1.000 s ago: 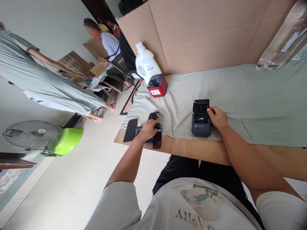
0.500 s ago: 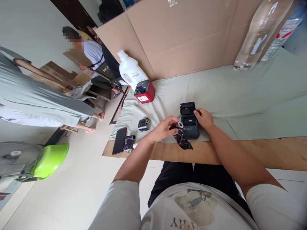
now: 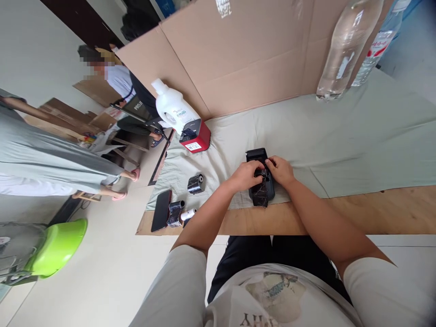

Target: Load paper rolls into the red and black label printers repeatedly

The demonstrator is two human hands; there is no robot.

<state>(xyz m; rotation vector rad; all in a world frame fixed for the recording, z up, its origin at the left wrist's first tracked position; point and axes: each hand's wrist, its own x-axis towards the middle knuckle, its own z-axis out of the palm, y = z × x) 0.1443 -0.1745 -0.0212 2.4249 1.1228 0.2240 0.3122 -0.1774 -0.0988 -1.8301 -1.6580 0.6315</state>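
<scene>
A small black label printer lies near the table's front edge with its lid raised. My left hand is closed on a roll of black marble-patterned labels, held down at the printer's open compartment. The roll is mostly hidden by my fingers. Its loose strip hangs over the printer's front. My right hand grips the printer's right side beside the lid, fingertips close to the roll. Left of my left hand stands another dark label roll.
A phone, a partly unwound label roll and a small white roll lie at the table's left corner. A red-and-black box-shaped device, a white jug and a large bottle stand behind, before a cardboard panel.
My left hand has carried the label roll right, from beside the printer into its opening. The strip now lies over the printer's front. My right hand stays at the printer's right side.
</scene>
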